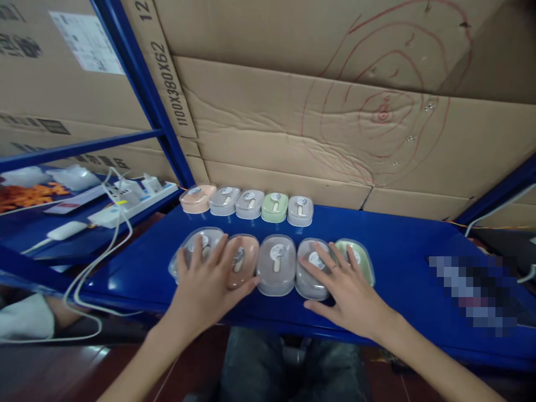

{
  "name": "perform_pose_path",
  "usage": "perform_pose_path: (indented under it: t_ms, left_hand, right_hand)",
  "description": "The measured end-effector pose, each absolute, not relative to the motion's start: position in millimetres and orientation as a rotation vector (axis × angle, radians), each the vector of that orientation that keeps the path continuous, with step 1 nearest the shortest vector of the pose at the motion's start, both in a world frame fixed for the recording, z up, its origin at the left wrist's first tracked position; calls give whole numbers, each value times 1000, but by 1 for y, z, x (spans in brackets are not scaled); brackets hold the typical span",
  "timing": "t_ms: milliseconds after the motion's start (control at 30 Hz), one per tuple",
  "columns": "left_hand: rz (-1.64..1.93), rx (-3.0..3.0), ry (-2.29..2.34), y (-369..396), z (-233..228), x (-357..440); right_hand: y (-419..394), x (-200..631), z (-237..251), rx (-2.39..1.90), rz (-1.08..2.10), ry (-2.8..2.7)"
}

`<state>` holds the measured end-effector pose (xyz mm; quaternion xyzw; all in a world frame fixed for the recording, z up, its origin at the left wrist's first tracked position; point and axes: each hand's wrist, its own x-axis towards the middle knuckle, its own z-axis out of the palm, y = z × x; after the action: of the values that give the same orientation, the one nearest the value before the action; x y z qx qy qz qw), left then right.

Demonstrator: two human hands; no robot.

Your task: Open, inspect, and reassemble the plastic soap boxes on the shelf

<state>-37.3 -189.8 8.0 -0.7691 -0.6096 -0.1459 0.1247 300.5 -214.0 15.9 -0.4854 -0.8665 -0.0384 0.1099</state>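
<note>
Two flat hands press on a front row of cased mice on a blue shelf.

The left hand (205, 287) lies spread over the clear mouse (193, 251) and peach mouse (243, 259); the right hand (345, 290), fingers wide, covers the grey mouse (307, 276) and green mouse (355, 258), seemingly squaring the row; neither grips anything. The middle mouse (276, 264) sits untouched between them. Behind it, a back row (247, 202) lines the shelf (402, 245) against cardboard (293, 128); power strips (134, 204) lie to the left.

A white plastic power strip (125, 204) with plugged-in white cables (104, 251) lies on the blue metal shelf (25, 237) at left beside orange pieces (29, 195), and creased brown cardboard sheets (318, 111) scrawled with red rings (383, 111) stand behind the blue worktop (402, 245).
</note>
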Motion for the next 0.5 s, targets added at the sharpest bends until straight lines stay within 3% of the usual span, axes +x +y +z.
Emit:
perform_pose_path:
  t_ms: [300, 500]
  left_hand:
    - [-599, -2256, -1752, -214, 1, 108]
    - [-674, -2303, -1750, -202, 2, 162]
  right_hand:
    - [-200, 450, 15, -1467, -192, -2467]
    - [-157, 511, 16, -1542, -139, -2383]
